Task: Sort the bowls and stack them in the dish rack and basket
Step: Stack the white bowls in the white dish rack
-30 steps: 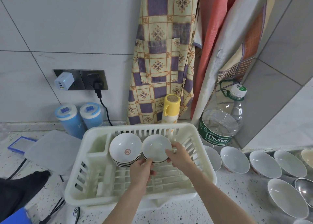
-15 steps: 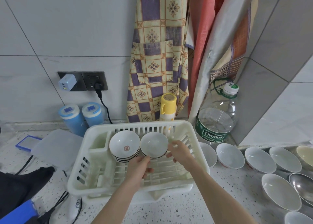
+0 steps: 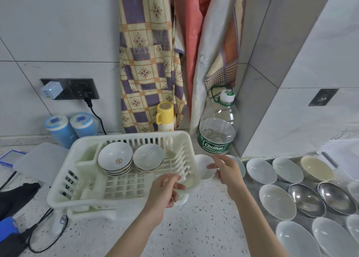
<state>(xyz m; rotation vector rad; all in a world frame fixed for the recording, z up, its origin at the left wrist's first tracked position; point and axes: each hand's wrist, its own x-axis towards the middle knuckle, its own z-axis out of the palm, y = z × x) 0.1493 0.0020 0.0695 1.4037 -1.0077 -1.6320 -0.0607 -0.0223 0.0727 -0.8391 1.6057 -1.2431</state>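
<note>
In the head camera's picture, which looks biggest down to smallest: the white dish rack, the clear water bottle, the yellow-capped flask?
Largest to smallest, as they appear:
1. dish rack
2. water bottle
3. yellow-capped flask, partly hidden behind the rack

The rack lies nearer the camera, which flatters it.

Cream dish rack (image 3: 124,179), white bowls (image 3: 148,157) — one stack (image 3: 115,160) with a red emblem — steel bowls (image 3: 307,199) gleaming silver, speckled surface (image 3: 204,218), purple-and-yellow checked apron (image 3: 145,62)

water bottle (image 3: 217,128) | green label | "Cestbon"
</note>
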